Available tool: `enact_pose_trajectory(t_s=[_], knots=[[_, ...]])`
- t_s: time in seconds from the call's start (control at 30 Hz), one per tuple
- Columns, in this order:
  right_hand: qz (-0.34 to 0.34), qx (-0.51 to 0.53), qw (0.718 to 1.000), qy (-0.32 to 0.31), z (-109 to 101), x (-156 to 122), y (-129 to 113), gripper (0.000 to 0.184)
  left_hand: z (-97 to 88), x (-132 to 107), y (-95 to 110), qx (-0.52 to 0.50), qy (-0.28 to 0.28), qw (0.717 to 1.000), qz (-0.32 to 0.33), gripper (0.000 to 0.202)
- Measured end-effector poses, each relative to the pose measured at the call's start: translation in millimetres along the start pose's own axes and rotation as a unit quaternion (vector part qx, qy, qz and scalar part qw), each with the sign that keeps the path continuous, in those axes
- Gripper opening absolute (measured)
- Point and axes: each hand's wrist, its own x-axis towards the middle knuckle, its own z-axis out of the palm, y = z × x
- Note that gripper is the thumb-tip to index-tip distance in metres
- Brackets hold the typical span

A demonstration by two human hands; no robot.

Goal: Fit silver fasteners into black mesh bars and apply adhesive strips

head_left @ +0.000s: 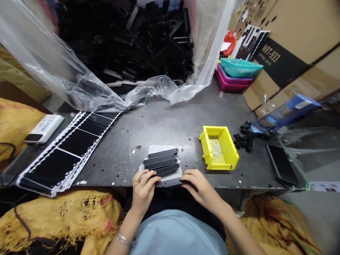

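Note:
Several black strips (161,161) with a textured, carbon-like pattern and rounded ends lie side by side on a pale sheet (159,147) at the table's front edge. My left hand (144,186) is closed, its fingertips at the left end of the strip nearest me in that row. One more textured strip (172,182) lies apart from the row, closer to the edge. Its right end is between the fingertips of my right hand (196,184), which is closed on it. My fingers partly hide both strip ends.
Right of my hands stands a yellow bin (222,148) with small metal pieces inside. Beyond it are black parts (244,136), a phone (282,163) and a blue bottle (286,112). Black-panelled sheets (73,145) lie left. A plastic-lined container (168,91) of black parts stands behind.

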Motion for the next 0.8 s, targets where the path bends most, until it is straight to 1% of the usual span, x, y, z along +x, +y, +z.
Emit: enact_pose_trajectory(t_s=[0.07,0.1,0.13,0.2,0.27,0.3,0.33,0.37,0.43,0.5,0.57,0.63,0.67,0.73,0.77,0.8], knots=[[0.015,-0.010,0.999,0.026,16,5,2,0.024,-5.4,6,1,-0.004,0.005,1.000,-0.021,0.033],[0.028,-0.015,0.999,0.043,23,7,3,0.027,-9.6,9,2,-0.019,-0.004,0.999,-0.037,0.038],[0.043,-0.017,0.997,0.060,29,9,2,0.034,-14.1,12,3,-0.041,-0.024,0.997,-0.054,0.047],[0.080,-0.011,0.993,0.083,39,12,-1,0.060,-20.6,18,4,-0.081,-0.091,0.988,-0.094,0.074],[0.106,0.011,0.991,0.083,45,16,-8,0.082,-20.4,24,2,-0.083,-0.153,0.978,-0.114,0.108],[0.112,0.024,0.991,0.075,47,19,-11,0.089,-18.0,27,1,-0.065,-0.167,0.977,-0.114,0.124],[0.113,0.036,0.991,0.064,48,24,-12,0.095,-14.5,30,-2,-0.048,-0.173,0.977,-0.112,0.136],[0.111,0.047,0.991,0.053,49,30,-13,0.099,-10.8,34,-4,-0.037,-0.174,0.978,-0.108,0.142],[0.117,0.078,0.990,0.033,49,46,-11,0.100,-4.6,41,-11,-0.027,-0.177,0.979,-0.098,0.145],[0.133,0.105,0.985,0.021,50,63,-7,0.092,-1.2,49,-19,-0.019,-0.184,0.980,-0.077,0.144],[0.142,0.112,0.983,0.018,47,76,-5,0.083,0.9,55,-25,-0.007,-0.185,0.982,-0.041,0.141],[0.130,0.102,0.986,0.015,35,82,-5,0.077,3.2,59,-30,0.003,-0.180,0.983,-0.017,0.134],[0.122,0.085,0.989,0.022,22,82,-4,0.070,4.6,60,-32,0.008,-0.176,0.984,-0.010,0.129],[0.118,0.024,0.991,0.065,-15,79,2,0.050,8.1,60,-34,0.023,-0.167,0.986,-0.007,0.122],[0.125,-0.057,0.984,0.112,-37,77,8,0.045,10.0,59,-35,0.031,-0.162,0.986,-0.008,0.119],[0.143,-0.095,0.975,0.142,-60,76,16,0.046,11.9,59,-35,0.039,-0.158,0.987,-0.010,0.117]])
